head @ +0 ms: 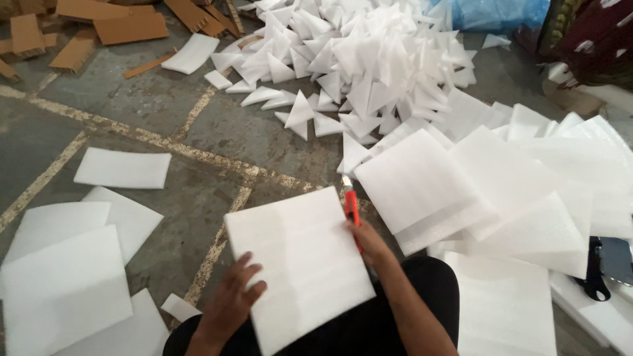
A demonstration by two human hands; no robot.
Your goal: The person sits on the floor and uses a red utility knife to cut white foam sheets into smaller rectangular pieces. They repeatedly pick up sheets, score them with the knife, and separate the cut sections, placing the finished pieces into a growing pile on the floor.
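1. Grey stone floor (264,142) fills the view, crossed by pale joint lines.
2. White foam triangles (356,66) lie heaped at twelve o'clock.
3. Square foam sheets (527,184) lie stacked at three o'clock; more (66,277) lie at eight o'clock.
4. Brown cardboard scraps (125,26) lie at eleven o'clock.
5. One foam sheet (297,264) rests on the person's lap at six o'clock.
6. Left hand (231,303) presses flat, fingers spread, on the sheet's lower left corner.
7. Right hand (370,245) is clamped around an orange utility knife (351,207) at the sheet's right edge.

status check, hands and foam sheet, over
Left hand flat on square white foam sheet. Right hand grips orange utility knife at sheet's edge. Nothing blocking.
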